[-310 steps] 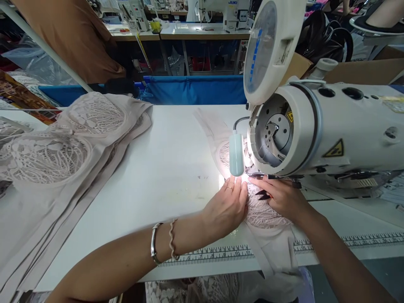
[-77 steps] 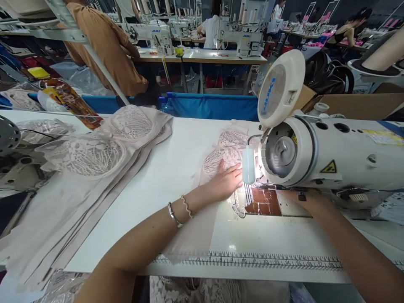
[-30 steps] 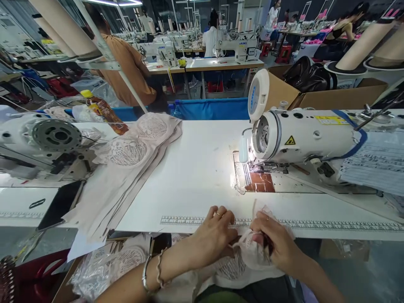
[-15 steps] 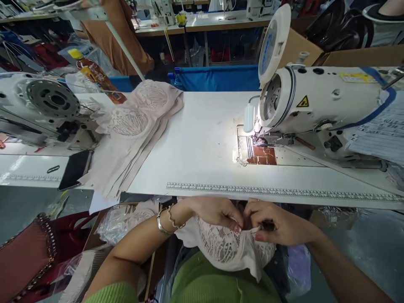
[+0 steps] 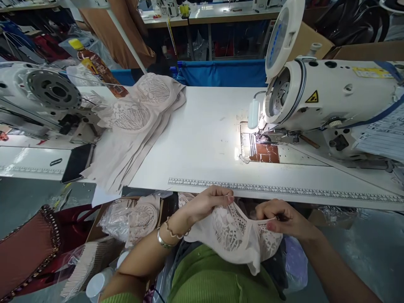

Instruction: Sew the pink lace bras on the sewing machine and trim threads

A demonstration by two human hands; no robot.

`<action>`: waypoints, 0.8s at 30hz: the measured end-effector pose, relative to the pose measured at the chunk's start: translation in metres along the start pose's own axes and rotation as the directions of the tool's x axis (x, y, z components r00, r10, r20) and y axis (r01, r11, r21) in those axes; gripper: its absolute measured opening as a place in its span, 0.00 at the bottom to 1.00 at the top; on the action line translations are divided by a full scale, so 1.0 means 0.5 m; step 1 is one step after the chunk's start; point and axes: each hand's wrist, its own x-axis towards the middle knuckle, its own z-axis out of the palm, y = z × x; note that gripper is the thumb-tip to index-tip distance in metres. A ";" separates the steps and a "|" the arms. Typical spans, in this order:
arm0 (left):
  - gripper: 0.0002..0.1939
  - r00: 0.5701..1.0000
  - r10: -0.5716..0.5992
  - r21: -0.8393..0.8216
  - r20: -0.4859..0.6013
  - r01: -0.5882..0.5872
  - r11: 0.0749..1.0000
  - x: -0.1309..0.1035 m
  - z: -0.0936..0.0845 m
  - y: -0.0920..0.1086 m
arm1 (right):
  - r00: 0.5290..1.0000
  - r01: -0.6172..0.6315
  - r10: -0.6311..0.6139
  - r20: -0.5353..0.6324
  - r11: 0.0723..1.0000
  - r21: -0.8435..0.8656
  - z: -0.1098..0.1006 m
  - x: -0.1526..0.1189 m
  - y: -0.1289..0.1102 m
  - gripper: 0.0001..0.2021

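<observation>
A pale pink lace bra [image 5: 232,235] hangs between my two hands, over my lap and just below the table's front edge. My left hand [image 5: 217,198] pinches its upper edge on the left. Farther right, my right hand [image 5: 279,216] grips the trim along the top of the other cup. The trim is drawn out between the hands, and the cups droop beneath it. Beyond the table edge stands a white sewing machine [image 5: 331,94], its needle area lit. On the table's left lies a stack of similar pink bras [image 5: 135,122].
A printed ruler [image 5: 268,189] runs along the front of the white table [image 5: 202,139]. A second machine [image 5: 41,99], a dark phone [image 5: 77,163] and a tilted drink bottle [image 5: 101,69] are at left. Below, a box [image 5: 97,223] holds wrapped pieces. A person in brown [image 5: 113,33] is behind.
My hands, close together before, have moved apart. The left hand rose leftward and the right shifted slightly right, so the bra's top edge is now spread between them. The view shifted slightly.
</observation>
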 end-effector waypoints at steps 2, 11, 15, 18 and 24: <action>0.25 0.999 -0.036 -0.153 -0.004 0.035 0.988 0.005 0.008 -0.016 | 0.997 0.060 -0.059 -0.042 0.998 0.032 0.006 0.000 0.004 0.30; 0.23 0.998 0.012 -0.246 0.056 0.002 0.969 0.006 0.008 -0.022 | 0.946 0.061 0.049 -0.319 0.944 0.325 0.034 -0.002 0.020 0.28; 0.27 0.990 0.079 -0.262 0.117 -0.046 0.964 0.006 0.005 -0.024 | 0.939 0.087 0.055 -0.339 0.917 0.389 0.038 -0.003 0.023 0.29; 0.28 0.991 0.064 -0.290 0.118 -0.028 0.957 0.008 0.003 -0.026 | 0.934 0.086 0.066 -0.351 0.912 0.401 0.037 -0.006 0.023 0.28; 0.26 0.991 0.030 -0.324 0.127 0.013 0.946 0.015 0.004 -0.022 | 0.945 0.112 0.024 -0.326 0.914 0.391 0.037 -0.012 0.019 0.26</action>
